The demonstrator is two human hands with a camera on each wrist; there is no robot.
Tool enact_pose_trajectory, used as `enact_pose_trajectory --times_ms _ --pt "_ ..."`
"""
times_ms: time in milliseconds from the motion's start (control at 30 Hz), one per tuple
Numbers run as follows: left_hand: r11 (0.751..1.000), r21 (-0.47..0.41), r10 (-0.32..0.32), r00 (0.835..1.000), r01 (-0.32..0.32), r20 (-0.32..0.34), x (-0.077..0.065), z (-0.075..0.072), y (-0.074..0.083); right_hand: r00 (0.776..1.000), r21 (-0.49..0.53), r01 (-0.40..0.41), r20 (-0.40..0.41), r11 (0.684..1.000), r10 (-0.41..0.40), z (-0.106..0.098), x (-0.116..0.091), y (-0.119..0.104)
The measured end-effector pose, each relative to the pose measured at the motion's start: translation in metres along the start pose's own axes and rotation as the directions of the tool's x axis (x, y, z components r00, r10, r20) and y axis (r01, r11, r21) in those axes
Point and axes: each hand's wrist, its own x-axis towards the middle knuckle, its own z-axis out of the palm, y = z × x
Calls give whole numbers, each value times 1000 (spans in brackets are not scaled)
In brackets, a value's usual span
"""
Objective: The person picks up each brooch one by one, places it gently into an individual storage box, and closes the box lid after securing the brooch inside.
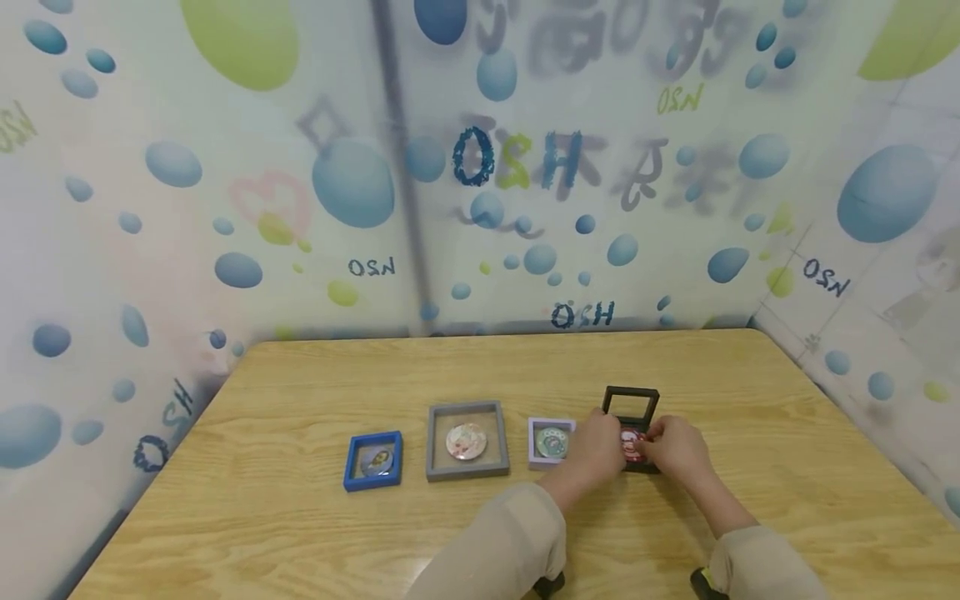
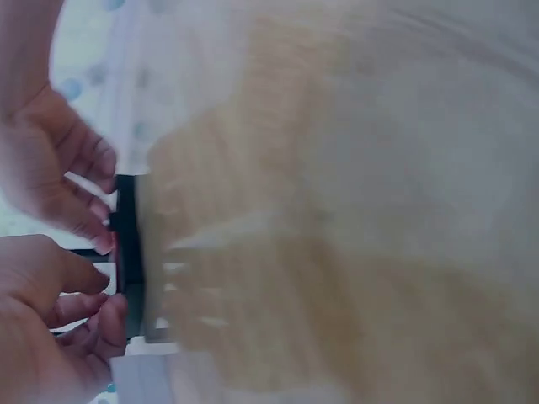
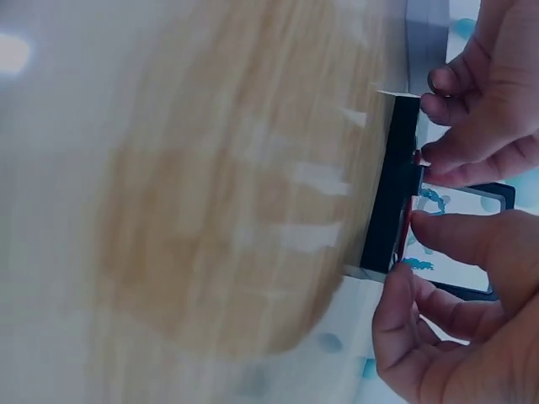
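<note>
A small black display frame [image 1: 641, 468] stands on the table at the right, its lid [image 1: 632, 389] swung up at the back. Inside the lower half lies a round red badge [image 1: 632, 444] with a pale picture. My left hand [image 1: 597, 443] holds the frame's left side, its thumb tip close to the badge. At the right side, my right hand [image 1: 677, 450] grips the frame edge with curled fingers, and its thumb touches the badge's rim. The right wrist view shows the black base [image 3: 394, 185] edge-on between both hands; the fingers partly hide the badge.
Left of the hands, a lilac frame [image 1: 531, 442] with a green badge is partly covered by my left hand. Further left lie a grey frame [image 1: 430, 442] and a blue frame [image 1: 349, 462], each with a round badge. A patterned wall [image 1: 480, 250] rises behind the wooden table [image 1: 300, 533].
</note>
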Motion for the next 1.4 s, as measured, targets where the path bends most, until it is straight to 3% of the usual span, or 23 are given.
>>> enact_pose_trajectory --times_ms 100,200,300,333,433,600,733,1033,1267,1400 --pt "982 -184 -41 999 37 -19 3 -6 -2 999 -12 -15 46 1000 15 -6 -3 2" --pt "922 -374 -108 994 103 9 7 -16 -6 993 -29 -18 118 999 21 -11 -6 6" --pt "879 -451 -151 987 157 49 9 -25 -9 978 -28 -17 207 999 22 -12 -7 9" --pt "875 -456 -151 987 163 62 10 -26 -11 973 -28 -12 231 1000 18 -11 -6 11" --pt "886 -440 -114 989 145 95 11 -29 -13 966 -20 -10 260 1000 15 -8 -6 10" --pt "910 -406 -19 987 84 161 13 -33 -14 971 -20 -8 237 1000 12 -3 -6 10" --pt "922 -383 17 983 55 183 12 -35 -14 972 -18 -13 233 1000 17 -3 -5 9" --pt "928 -373 66 982 5 179 7 -37 -15 970 11 -45 239 999 41 -2 -6 12" --pt "936 -345 134 977 -70 163 0 -34 -16 974 35 -39 227 999 30 -3 -9 10" --pt "941 -332 125 976 -60 178 -4 -33 -15 973 37 -46 227 998 36 -2 -9 10"
